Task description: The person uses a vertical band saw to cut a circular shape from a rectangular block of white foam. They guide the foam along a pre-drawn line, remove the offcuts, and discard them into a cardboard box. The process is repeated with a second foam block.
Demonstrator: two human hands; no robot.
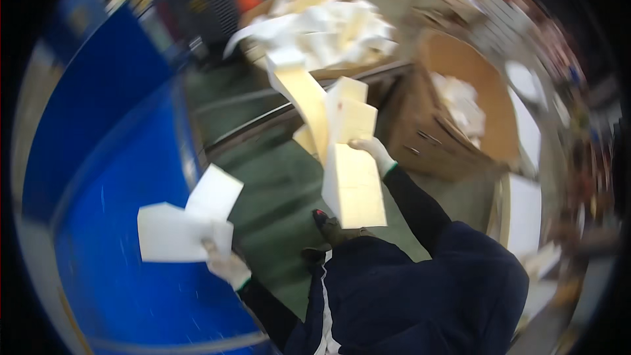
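Observation:
My left hand [229,268], in a pale glove with a green cuff edge, grips white foam pieces [172,231] above a blue surface [138,296]. One of the white pieces stands out at an angle past the others. In front of my body, my right hand [373,152], gloved the same way, clasps several cream-coloured foam blocks [360,187] with its thumb across them. A long curved cream foam strip [303,95] reaches away from that bundle toward the far pile. Motion blur softens the finger outlines on both sides.
A tall blue wall [98,85] borders the blue surface on the left. Ahead, a container heaped with white foam scraps [328,29] stands beyond a metal rail [256,121]. At the right is a cardboard box [427,138] holding white pieces. White foam slabs [522,217] lean nearby.

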